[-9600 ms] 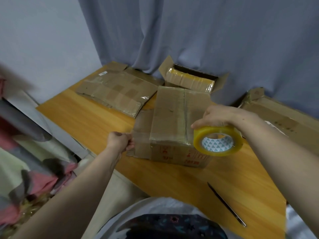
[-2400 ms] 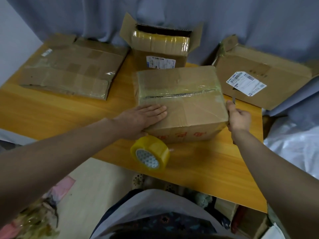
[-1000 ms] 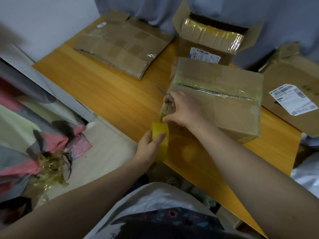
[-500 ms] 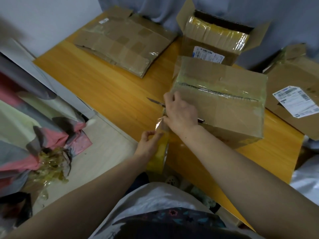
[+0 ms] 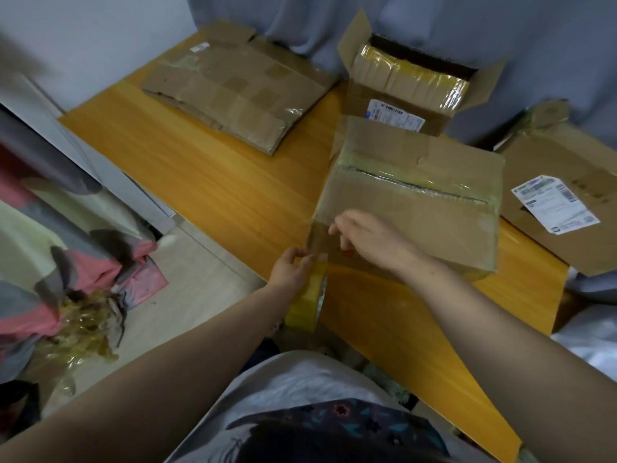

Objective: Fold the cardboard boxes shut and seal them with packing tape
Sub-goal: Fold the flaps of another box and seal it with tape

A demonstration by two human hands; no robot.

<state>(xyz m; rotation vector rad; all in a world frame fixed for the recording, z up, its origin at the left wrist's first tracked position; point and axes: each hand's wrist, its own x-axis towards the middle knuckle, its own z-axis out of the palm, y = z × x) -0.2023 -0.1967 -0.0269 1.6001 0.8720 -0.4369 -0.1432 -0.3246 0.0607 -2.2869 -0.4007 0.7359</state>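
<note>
A closed cardboard box (image 5: 417, 202) sits on the wooden table (image 5: 217, 182), with glossy tape over its top seam. My left hand (image 5: 290, 269) pinches the strip of packing tape just above the yellow tape roll (image 5: 305, 302), which hangs at the table's near edge. The strip runs up to the box's near left corner. My right hand (image 5: 364, 238) lies against the box's near side at that corner, fingers curled down by the strip. The small knife it held a moment ago does not show.
A flattened cardboard box (image 5: 233, 95) lies at the far left. An open box (image 5: 407, 85) with raised flaps stands behind the closed one. A labelled box (image 5: 567, 202) leans at the right. Crumpled tape and cloth (image 5: 76, 295) lie on the floor to the left.
The tape roll has dropped lower below the table edge as the strip lengthened. My right hand slid down from the box's top edge to its near side, and the knife blade went out of sight.
</note>
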